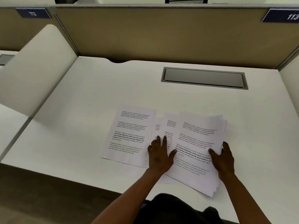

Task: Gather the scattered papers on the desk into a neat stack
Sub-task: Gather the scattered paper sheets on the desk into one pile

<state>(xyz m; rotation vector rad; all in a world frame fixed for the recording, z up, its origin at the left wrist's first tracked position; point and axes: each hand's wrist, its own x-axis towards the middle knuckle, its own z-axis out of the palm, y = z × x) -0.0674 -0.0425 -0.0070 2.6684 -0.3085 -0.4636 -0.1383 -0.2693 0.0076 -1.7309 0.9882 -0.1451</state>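
Hands: left hand (159,156) flat, fingers spread, pressing down on overlapped papers (166,131); right hand (224,160) clasps the right edge of the pile (196,152), thumb on top. Desk (80,113), white: single sheet (129,135) at 9 o'clock of the left hand, its right edge under that hand; fanned pile at 3 o'clock, tilted, corners uneven. Grey hatch (203,77) at 12 o'clock of the pile, well apart. Divider (161,33) behind; tags 112 (33,13) and 113 (289,16).
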